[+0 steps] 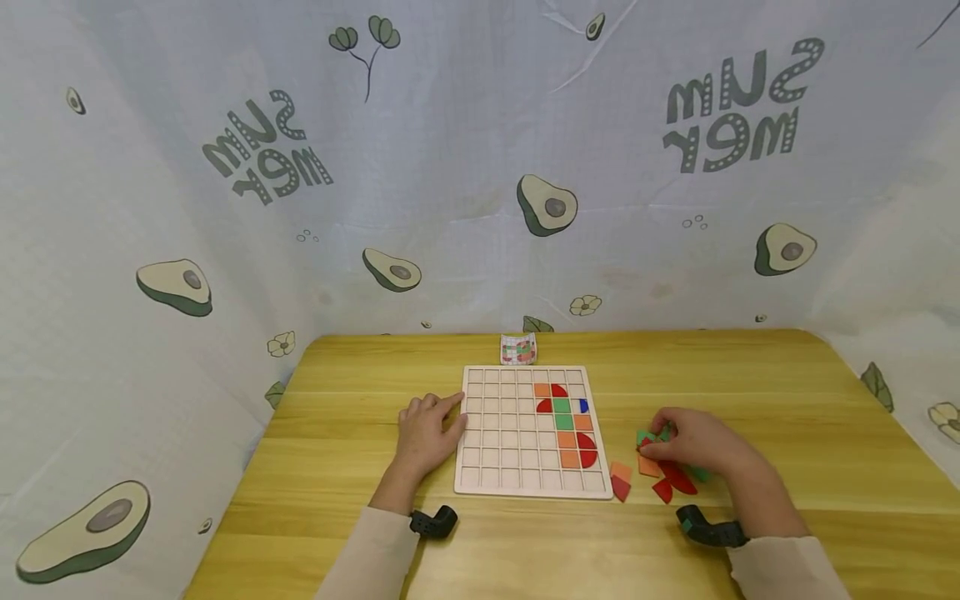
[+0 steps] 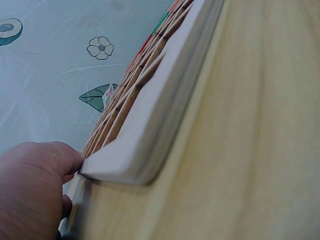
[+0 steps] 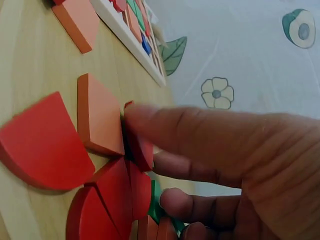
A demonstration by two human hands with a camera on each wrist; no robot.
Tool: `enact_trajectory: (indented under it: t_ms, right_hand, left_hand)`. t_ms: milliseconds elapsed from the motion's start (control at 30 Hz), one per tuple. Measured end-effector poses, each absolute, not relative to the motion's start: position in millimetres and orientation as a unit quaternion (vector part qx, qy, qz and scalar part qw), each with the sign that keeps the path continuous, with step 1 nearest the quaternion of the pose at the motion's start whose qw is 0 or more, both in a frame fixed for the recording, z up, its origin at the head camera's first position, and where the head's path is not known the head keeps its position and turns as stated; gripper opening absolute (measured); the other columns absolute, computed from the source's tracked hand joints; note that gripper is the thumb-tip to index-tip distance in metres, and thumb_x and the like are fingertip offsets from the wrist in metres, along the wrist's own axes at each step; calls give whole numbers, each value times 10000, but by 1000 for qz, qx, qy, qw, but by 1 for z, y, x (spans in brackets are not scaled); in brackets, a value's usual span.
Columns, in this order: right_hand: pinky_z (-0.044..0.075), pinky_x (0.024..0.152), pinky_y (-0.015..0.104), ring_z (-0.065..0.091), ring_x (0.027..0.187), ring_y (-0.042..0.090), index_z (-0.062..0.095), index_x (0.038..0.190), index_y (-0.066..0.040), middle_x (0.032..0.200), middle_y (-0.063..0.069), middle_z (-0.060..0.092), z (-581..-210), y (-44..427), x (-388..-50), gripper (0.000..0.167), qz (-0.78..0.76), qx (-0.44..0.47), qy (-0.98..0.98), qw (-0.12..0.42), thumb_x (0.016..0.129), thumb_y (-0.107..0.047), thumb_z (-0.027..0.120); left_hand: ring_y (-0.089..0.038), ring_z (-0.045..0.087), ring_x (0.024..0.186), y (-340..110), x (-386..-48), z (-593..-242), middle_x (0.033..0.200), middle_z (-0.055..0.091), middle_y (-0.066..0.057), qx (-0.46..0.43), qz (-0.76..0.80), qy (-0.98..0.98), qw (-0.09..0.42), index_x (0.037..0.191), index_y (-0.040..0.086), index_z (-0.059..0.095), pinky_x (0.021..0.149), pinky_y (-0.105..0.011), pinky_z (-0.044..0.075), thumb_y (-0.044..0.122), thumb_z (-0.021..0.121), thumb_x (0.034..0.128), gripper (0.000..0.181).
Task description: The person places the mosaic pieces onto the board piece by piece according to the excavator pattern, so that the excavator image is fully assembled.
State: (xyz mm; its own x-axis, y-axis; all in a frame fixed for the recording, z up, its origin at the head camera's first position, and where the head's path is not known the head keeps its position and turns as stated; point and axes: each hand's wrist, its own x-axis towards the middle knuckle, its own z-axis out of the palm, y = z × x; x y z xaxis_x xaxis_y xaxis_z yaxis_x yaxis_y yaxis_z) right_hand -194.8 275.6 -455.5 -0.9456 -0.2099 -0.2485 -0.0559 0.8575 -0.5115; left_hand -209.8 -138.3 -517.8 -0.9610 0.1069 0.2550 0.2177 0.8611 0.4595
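Observation:
A pale wooden grid board (image 1: 498, 442) lies flat on the table, with orange, red, green and blue pieces in cells on its right side. My left hand (image 1: 427, 433) touches the board's left edge with thumb and forefinger; in the left wrist view the thumb (image 2: 62, 157) lies against the edge near a corner. Right of the board, my right hand (image 1: 697, 437) is over a pile of loose pieces. Its thumb and forefinger pinch a red piece (image 3: 141, 150), partly hidden by the thumb. Beside it stand an orange square (image 3: 102, 120) and a red quarter-circle (image 3: 45, 145).
A small printed pattern card (image 1: 518, 349) stands behind the board. An orange piece (image 1: 620, 471) and a red piece (image 1: 621, 488) lie between board and pile. Green pieces (image 1: 701, 474) show partly beneath the right hand. A printed cloth (image 1: 465, 167) hangs behind the table (image 1: 337, 433).

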Motion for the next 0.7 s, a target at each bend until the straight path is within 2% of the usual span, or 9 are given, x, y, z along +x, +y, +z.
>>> enact_trajectory:
  t_ms: [100,200,367,700]
  right_hand:
    - [404,608,330,484,663,180,642,978,-81,744,24,533,-455,272,-194,224,-250,-74,955,139,950,-295,702]
    - [406,608,329,483,665,180,641,988,-69,751,27,530,-456,271,-193,184,-251,-73,956,135,941,-233,710]
    - [418,622,328,496,695,185,639,1021,-54,786,39,531,-457,271,-195,261,-263,-72,952,142,868,-204,787]
    - [420,614,300,493,688,161,662,1025,-46,766,10,541,-466,262,-197,230,-236,-95,961,111,917,-228,751]
  left_hand:
    - [-198,495,877,-138,-210,-518,1001,653,-33,-86,-251,-957,116,1362,233,678,803,-402,344,376,636,970,419]
    - [-196,493,873,-138,-210,-518,995,652,-30,-87,-250,-957,117,1359,230,680,800,-403,343,375,638,970,417]
    - [-193,498,879,-139,-210,-519,997,653,-24,-86,-246,-958,117,1358,237,681,799,-397,342,378,638,969,416]
    - [-180,480,868,-139,-211,-520,983,640,-10,-85,-249,-958,114,1363,245,676,787,-380,321,379,638,968,419]
